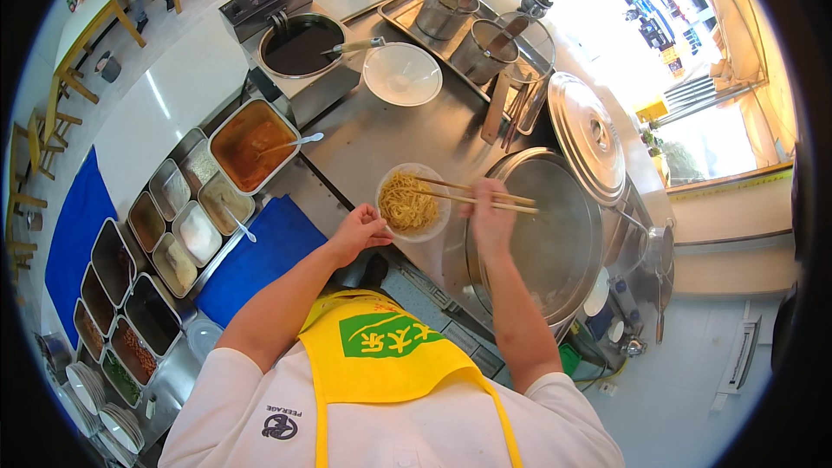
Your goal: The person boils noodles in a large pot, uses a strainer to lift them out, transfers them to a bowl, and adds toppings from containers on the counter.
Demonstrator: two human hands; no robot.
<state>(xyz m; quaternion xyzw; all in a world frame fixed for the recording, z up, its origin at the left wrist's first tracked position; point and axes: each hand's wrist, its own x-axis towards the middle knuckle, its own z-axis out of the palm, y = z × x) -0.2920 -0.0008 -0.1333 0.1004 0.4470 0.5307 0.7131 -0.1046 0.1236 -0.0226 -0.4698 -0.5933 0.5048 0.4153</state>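
Observation:
A round translucent bowl (pixel 444 224) of noodles (pixel 406 205) rests near the counter's front edge. At its left rim is my left hand (pixel 357 232), thumb and fingers closed on the rim. My right hand (pixel 491 218) grips a pair of long wooden chopsticks (pixel 455 194), whose tips reach into the noodles. Just right of the bowl stands a large round pot (pixel 552 234) of cloudy, steaming liquid, partly behind my right hand and forearm. Beyond the noodles sits a wide white bowl (pixel 403 75).
Seasoning tins and a tray of red sauce (pixel 250 146) stand left, beside a blue cloth (pixel 260 253). A pot of dark liquid (pixel 302 45) is at the back. Strainers (pixel 484 52) stand in a metal tray; a metal lid (pixel 585 136) leans behind the large pot.

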